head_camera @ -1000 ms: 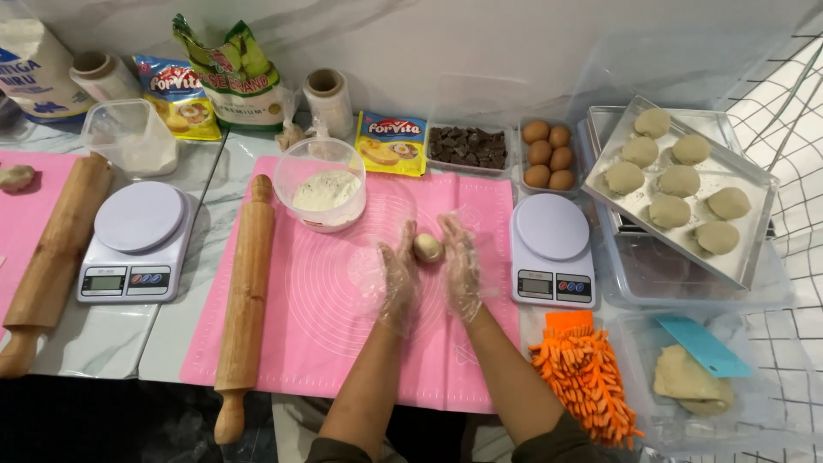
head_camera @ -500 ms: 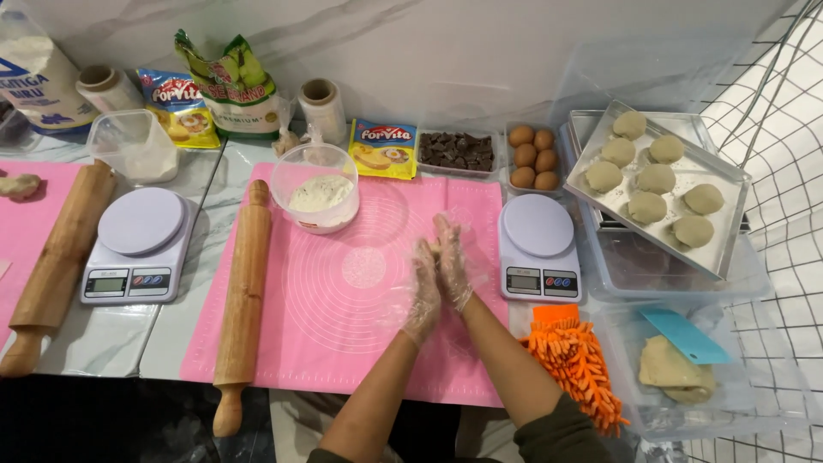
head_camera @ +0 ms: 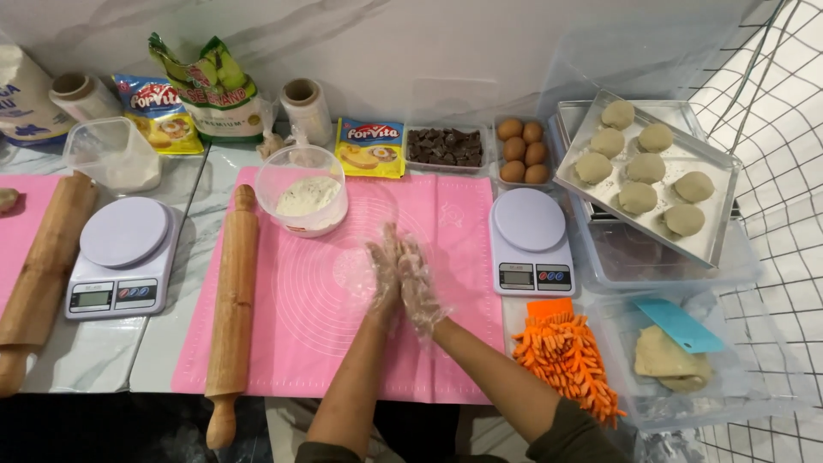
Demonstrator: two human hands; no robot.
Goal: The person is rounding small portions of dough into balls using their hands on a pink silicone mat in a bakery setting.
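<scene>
Left hand (head_camera: 383, 273) and right hand (head_camera: 417, 283), in clear gloves, press palm to palm over the pink mat (head_camera: 309, 317); anything held between them cannot be told.

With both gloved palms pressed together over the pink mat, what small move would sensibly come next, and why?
Probably part the palms and check the piece between them. The left hand and right hand are closed flat together above the pink mat, hiding whatever they enclose, and the tilted tray already carries rounded dough balls.
</scene>
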